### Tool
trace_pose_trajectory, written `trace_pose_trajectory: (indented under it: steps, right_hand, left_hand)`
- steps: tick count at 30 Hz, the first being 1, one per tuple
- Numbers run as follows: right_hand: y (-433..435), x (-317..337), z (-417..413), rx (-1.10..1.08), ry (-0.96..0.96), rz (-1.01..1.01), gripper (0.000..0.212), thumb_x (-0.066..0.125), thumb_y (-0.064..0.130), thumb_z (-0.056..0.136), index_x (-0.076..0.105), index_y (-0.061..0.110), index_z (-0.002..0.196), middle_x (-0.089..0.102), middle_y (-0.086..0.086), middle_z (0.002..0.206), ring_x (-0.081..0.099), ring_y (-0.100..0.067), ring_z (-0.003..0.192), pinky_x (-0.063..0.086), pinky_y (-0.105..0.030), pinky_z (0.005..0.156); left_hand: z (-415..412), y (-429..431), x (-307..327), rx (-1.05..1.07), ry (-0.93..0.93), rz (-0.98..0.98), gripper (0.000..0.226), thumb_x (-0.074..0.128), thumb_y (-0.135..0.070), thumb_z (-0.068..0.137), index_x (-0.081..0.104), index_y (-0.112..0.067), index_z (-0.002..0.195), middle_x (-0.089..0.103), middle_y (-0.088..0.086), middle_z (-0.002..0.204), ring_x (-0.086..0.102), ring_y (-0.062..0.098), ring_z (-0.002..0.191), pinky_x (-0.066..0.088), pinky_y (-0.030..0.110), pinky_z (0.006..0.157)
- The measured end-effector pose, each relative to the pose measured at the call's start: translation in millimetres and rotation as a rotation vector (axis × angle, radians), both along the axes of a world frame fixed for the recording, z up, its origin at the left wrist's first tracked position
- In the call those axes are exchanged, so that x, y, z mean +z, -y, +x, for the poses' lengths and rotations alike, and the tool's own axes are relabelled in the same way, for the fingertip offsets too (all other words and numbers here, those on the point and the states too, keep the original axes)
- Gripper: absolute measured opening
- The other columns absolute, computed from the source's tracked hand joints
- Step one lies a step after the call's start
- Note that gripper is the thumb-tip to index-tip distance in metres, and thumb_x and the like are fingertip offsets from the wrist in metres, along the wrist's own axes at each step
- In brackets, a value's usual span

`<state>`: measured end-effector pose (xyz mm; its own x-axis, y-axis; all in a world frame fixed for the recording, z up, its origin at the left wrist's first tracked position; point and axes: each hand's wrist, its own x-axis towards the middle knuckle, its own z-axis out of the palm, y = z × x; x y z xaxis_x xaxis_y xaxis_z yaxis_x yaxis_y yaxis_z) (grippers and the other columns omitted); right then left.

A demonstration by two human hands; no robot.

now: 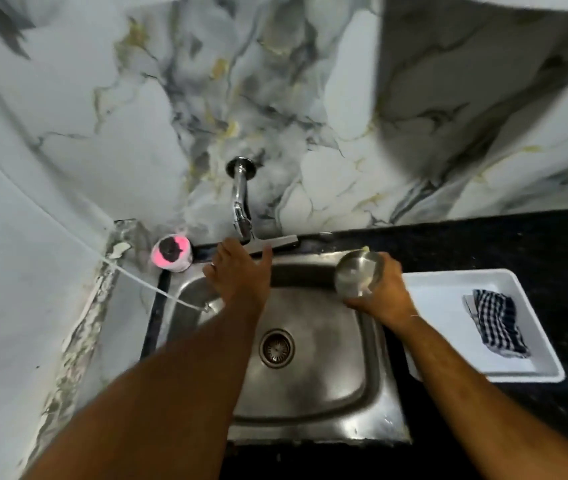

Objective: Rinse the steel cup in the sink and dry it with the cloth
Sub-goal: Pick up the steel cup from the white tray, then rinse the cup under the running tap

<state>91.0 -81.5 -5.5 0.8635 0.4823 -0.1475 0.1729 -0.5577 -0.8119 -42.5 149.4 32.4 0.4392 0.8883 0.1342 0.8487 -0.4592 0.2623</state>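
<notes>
My right hand [381, 292] grips the steel cup [357, 273] over the right rim of the steel sink [372, 375]; the cup's mouth tilts toward me. My left hand [241, 273] hovers over the sink's back edge, fingers spread, just below the tap's spout [243, 223]. It holds nothing. No water stream shows. The checked blue-and-white cloth [495, 322] lies crumpled in a white tray [448, 289] to the right of the sink.
A pink and white container with a dark scrubber [171, 255] sits at the sink's back left corner. A white cord [144, 285] runs down into the sink's left side. The drain [276, 348] is mid-basin. Black countertop [518, 244] surrounds the tray; a marble wall stands behind.
</notes>
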Motion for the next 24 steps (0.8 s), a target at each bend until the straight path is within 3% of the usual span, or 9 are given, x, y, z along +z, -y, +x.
trace_pose_trajectory:
  steps: [2,6,9,11,15,17,19,21,24]
  right_hand:
    - [-44.4,11.2,-23.0,0.080,0.004,0.020,0.113,0.110,0.029,0.047,0.056,0.013,0.145,0.053,-0.005,0.144,0.056,-0.022,0.135,0.047,-0.025,0.120]
    - [-112.8,20.1,-56.2,0.149,-0.036,0.038,0.110,0.108,0.034,0.050,0.054,0.020,0.146,0.057,0.004,0.140,0.058,-0.010,0.124,0.052,-0.034,0.115]
    - [-149.3,20.5,-63.9,0.154,-0.040,0.034,0.107,0.108,0.035,0.051,0.056,0.015,0.142,0.061,-0.006,0.140,0.063,-0.022,0.130,0.055,-0.042,0.113]
    - [-165.1,16.7,-62.6,0.156,-0.034,0.005,0.113,0.107,0.038,0.051,0.054,0.012,0.147,0.060,-0.009,0.143,0.062,-0.025,0.133,0.054,-0.043,0.115]
    - [-188.4,6.5,-58.1,0.178,-0.051,0.006,0.119,0.108,0.035,0.051,0.046,0.016,0.151,0.057,-0.007,0.142,0.063,-0.027,0.129,0.055,-0.037,0.111]
    - [-199.7,2.8,-55.6,0.189,-0.041,-0.004,0.120,0.108,0.036,0.051,0.046,0.017,0.151,0.057,-0.006,0.141,0.061,-0.025,0.129,0.053,-0.032,0.109]
    - [-212.1,0.3,-56.1,0.227,-0.044,-0.004,0.122,0.108,0.036,0.053,0.044,0.015,0.155,0.056,-0.007,0.146,0.059,-0.023,0.134,0.051,-0.034,0.116]
    - [-221.3,-1.3,-60.8,0.261,-0.051,0.023,0.124,0.109,0.033,0.054,0.043,0.014,0.157,0.053,-0.006,0.150,0.055,-0.020,0.139,0.046,-0.031,0.121]
    - [-227.7,-9.7,-69.9,0.325,-0.066,0.027,0.121,0.109,0.032,0.053,0.045,0.014,0.155,0.053,-0.003,0.148,0.054,-0.018,0.138,0.048,-0.036,0.121]
  left_hand:
    - [10.8,-31.6,19.6,0.028,0.007,-0.046,0.068,0.052,-0.075,0.098,0.062,-0.011,0.119,0.077,0.017,0.114,0.072,0.041,0.112,0.033,0.054,0.107]
    - [32.9,-70.1,45.2,-0.031,-0.024,-0.124,0.051,0.053,-0.074,0.095,0.062,-0.024,0.096,0.067,0.001,0.082,0.074,0.035,0.096,0.036,0.055,0.111]
    - [36.8,-85.8,46.5,-0.077,-0.051,-0.194,0.043,0.058,-0.064,0.091,0.073,-0.025,0.099,0.074,0.002,0.089,0.075,0.034,0.098,0.038,0.057,0.116]
    - [38.3,-94.1,46.2,-0.121,-0.044,-0.236,0.043,0.062,-0.063,0.087,0.075,-0.025,0.101,0.079,0.002,0.096,0.076,0.033,0.098,0.047,0.049,0.107]
    - [37.1,-119.1,45.7,-0.300,-0.040,-0.322,0.034,0.074,-0.058,0.080,0.069,-0.024,0.085,0.076,0.002,0.087,0.077,0.031,0.090,0.060,0.039,0.085]
    - [35.7,-137.0,39.8,-0.425,-0.001,-0.437,0.034,0.081,-0.049,0.081,0.061,-0.022,0.073,0.071,0.001,0.077,0.074,0.031,0.080,0.057,0.035,0.074]
    - [32.3,-153.6,31.5,-0.513,0.049,-0.551,0.041,0.086,-0.041,0.083,0.052,-0.024,0.066,0.056,-0.005,0.064,0.060,0.023,0.064,0.042,0.032,0.061]
    - [32.5,-163.2,27.2,-0.549,0.063,-0.563,0.049,0.087,-0.045,0.082,0.045,-0.024,0.067,0.045,-0.007,0.061,0.044,0.016,0.056,0.034,0.033,0.060]
    - [31.0,-168.3,17.4,-0.566,0.111,-0.551,0.054,0.078,-0.058,0.070,0.037,-0.024,0.067,0.046,-0.005,0.062,0.044,0.018,0.058,0.037,0.036,0.063]
